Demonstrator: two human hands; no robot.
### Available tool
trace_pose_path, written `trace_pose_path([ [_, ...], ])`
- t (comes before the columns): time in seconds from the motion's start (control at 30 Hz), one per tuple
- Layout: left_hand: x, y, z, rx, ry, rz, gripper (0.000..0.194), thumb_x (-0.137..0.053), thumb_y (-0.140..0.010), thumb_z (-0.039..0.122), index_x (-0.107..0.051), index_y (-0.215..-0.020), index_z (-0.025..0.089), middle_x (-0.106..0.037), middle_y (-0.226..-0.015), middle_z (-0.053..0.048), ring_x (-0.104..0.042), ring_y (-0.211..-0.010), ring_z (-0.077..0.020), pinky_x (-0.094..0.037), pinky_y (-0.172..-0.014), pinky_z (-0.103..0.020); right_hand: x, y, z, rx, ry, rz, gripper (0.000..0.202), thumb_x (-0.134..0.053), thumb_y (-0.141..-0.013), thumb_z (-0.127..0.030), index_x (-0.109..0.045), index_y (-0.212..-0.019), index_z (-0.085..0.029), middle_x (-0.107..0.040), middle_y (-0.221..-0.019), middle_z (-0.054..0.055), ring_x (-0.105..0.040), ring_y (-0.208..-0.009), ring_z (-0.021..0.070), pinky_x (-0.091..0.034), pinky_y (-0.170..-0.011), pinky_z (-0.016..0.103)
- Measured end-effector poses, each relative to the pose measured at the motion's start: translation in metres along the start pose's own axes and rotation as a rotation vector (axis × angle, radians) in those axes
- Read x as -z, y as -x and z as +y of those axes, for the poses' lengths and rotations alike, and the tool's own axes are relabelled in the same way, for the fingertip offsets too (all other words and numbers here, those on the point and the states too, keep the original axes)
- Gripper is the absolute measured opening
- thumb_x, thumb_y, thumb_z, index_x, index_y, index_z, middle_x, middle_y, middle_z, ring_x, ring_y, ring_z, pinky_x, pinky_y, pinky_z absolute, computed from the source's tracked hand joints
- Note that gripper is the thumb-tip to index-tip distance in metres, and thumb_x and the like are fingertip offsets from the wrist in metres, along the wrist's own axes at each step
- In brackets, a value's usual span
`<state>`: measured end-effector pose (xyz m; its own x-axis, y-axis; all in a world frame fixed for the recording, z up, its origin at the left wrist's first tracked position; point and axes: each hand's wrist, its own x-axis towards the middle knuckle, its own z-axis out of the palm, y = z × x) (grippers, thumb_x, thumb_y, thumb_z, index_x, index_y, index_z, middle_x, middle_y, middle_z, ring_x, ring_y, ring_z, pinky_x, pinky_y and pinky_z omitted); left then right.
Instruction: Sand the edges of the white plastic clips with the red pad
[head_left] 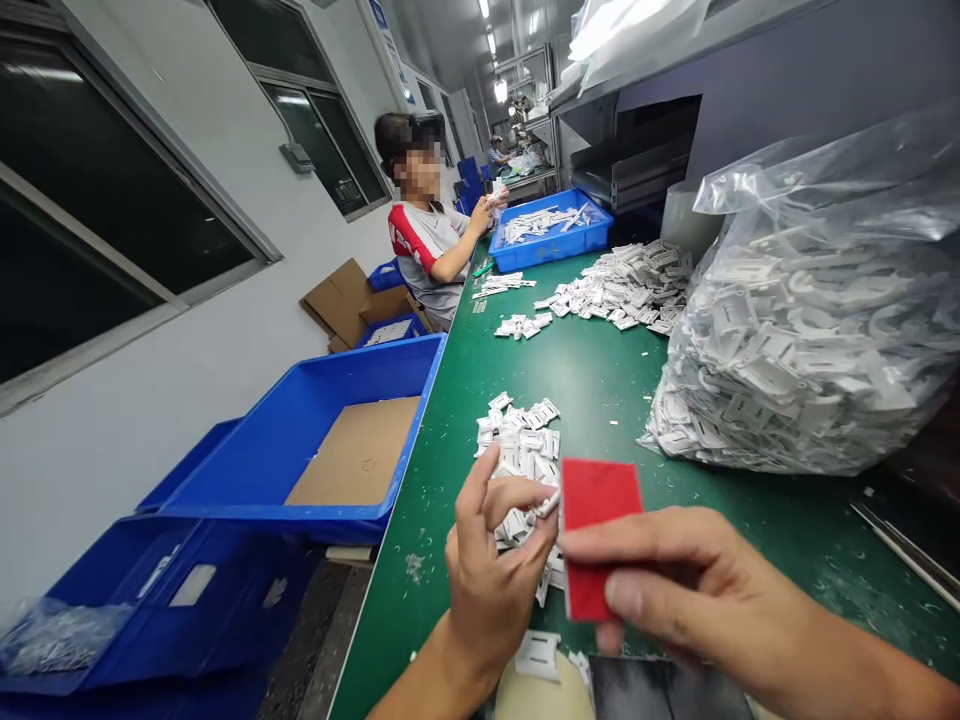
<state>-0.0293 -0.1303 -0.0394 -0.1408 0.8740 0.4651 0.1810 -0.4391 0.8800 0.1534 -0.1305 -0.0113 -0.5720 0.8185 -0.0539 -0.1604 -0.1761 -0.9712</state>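
Grip of the right hand (679, 575) is closed around a red block (600, 490), its long axis running up the view and its left edge just beside, contact unclear, the small white piece (550, 503) that the left hand (495, 560) pinches, with loose white parts (517, 445) beyond on the green surface (600, 385).

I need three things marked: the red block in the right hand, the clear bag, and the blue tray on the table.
Red block (601, 493), head view: upper part of its broad face.
Clear bag (806, 355), head view: middle of its bulging side.
Blue tray (556, 250), head view: its near outer wall.
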Motion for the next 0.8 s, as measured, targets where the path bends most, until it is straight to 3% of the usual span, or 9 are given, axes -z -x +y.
trace_pose_path([
  [0.07, -0.003, 0.003, 0.003, -0.079, 0.038, 0.075, 0.074, -0.079, -0.069, 0.000, -0.048, -0.129, 0.030, -0.077, -0.082, 0.002, -0.071, -0.084, -0.0207, -0.051, -0.089, -0.036, 0.004, -0.008, 0.001, 0.007, 0.039, 0.100, 0.030, -0.063, -0.091, -0.038, -0.075, -0.115, -0.024, -0.070, -0.076, 0.002, -0.059, -0.070, 0.0146, -0.046, -0.067, 0.027],
  [0.1, -0.004, 0.004, 0.004, -0.112, 0.019, 0.087, 0.074, -0.079, -0.068, -0.002, -0.048, -0.127, 0.030, -0.078, -0.081, 0.003, -0.072, -0.083, -0.0210, -0.051, -0.089, -0.037, 0.008, -0.012, 0.002, 0.026, 0.086, 0.256, 0.030, -0.063, -0.092, -0.037, -0.074, -0.116, -0.023, -0.067, -0.075, 0.001, -0.058, -0.072, 0.0147, -0.045, -0.069, 0.028],
  [0.17, -0.005, 0.002, 0.007, -0.151, -0.061, 0.046, 0.079, -0.079, -0.067, -0.005, -0.044, -0.129, 0.031, -0.078, -0.081, 0.004, -0.072, -0.083, -0.0210, -0.050, -0.091, -0.039, 0.018, -0.019, 0.004, 0.044, 0.160, 0.581, 0.033, -0.059, -0.093, -0.038, -0.071, -0.120, -0.022, -0.063, -0.072, 0.000, -0.054, -0.070, 0.0137, -0.041, -0.064, 0.026],
  [0.23, -0.004, -0.001, 0.009, -0.133, -0.113, -0.010, 0.075, -0.078, -0.069, -0.004, -0.047, -0.128, 0.031, -0.078, -0.083, 0.003, -0.072, -0.082, -0.0205, -0.050, -0.090, -0.037, 0.024, -0.021, 0.005, 0.059, 0.167, 0.672, 0.035, -0.057, -0.095, -0.039, -0.068, -0.123, -0.023, -0.062, -0.072, -0.001, -0.050, -0.064, 0.0122, -0.034, -0.056, 0.024],
  [0.37, 0.000, -0.008, 0.010, -0.023, -0.064, -0.110, 0.023, -0.074, -0.077, 0.005, -0.070, -0.089, 0.024, -0.071, -0.083, -0.002, -0.066, -0.080, -0.0201, -0.051, -0.078, -0.032, 0.022, -0.017, 0.003, 0.064, 0.116, 0.525, 0.036, -0.056, -0.095, -0.040, -0.066, -0.126, -0.024, -0.064, -0.074, 0.000, -0.044, -0.054, 0.0096, -0.027, -0.049, 0.023],
  [0.43, 0.002, -0.009, 0.009, 0.020, -0.043, -0.156, 0.015, -0.072, -0.080, 0.008, -0.071, -0.080, 0.023, -0.068, -0.084, -0.004, -0.064, -0.085, -0.0205, -0.050, -0.079, -0.031, 0.021, -0.017, 0.002, 0.035, 0.103, 0.479, 0.039, -0.054, -0.096, -0.041, -0.063, -0.130, -0.024, -0.062, -0.069, -0.001, -0.042, -0.051, 0.0092, -0.026, -0.048, 0.023],
  [0.6, 0.003, -0.009, 0.006, 0.156, -0.114, -0.121, 0.029, -0.074, -0.080, 0.014, -0.073, -0.106, 0.025, -0.071, -0.093, -0.003, -0.066, -0.088, -0.0181, -0.051, -0.084, -0.028, 0.024, -0.018, 0.002, 0.052, 0.083, 0.405, 0.042, -0.052, -0.098, -0.038, -0.061, -0.135, -0.021, -0.052, -0.050, -0.004, -0.046, -0.050, 0.0111, -0.029, -0.049, 0.023],
  [0.73, 0.000, -0.007, 0.007, 0.143, -0.121, 0.002, 0.036, -0.079, -0.073, 0.011, -0.069, -0.106, 0.023, -0.074, -0.082, 0.000, -0.070, -0.080, -0.0166, -0.053, -0.084, -0.027, 0.014, -0.011, 0.001, 0.077, -0.091, 0.425, 0.038, -0.058, -0.095, -0.034, -0.063, -0.132, -0.027, -0.057, -0.070, -0.002, -0.036, -0.046, 0.0056, -0.024, -0.045, 0.021],
  [0.8, 0.000, -0.005, 0.008, 0.151, -0.112, 0.011, 0.040, -0.081, -0.070, 0.009, -0.068, -0.106, 0.024, -0.076, -0.080, 0.000, -0.071, -0.077, -0.0164, -0.055, -0.079, -0.026, 0.009, -0.007, 0.001, 0.051, -0.220, 0.292, 0.040, -0.063, -0.091, -0.037, -0.064, -0.130, -0.029, -0.058, -0.077, -0.001, -0.035, -0.049, 0.0053, -0.023, -0.045, 0.020],
])
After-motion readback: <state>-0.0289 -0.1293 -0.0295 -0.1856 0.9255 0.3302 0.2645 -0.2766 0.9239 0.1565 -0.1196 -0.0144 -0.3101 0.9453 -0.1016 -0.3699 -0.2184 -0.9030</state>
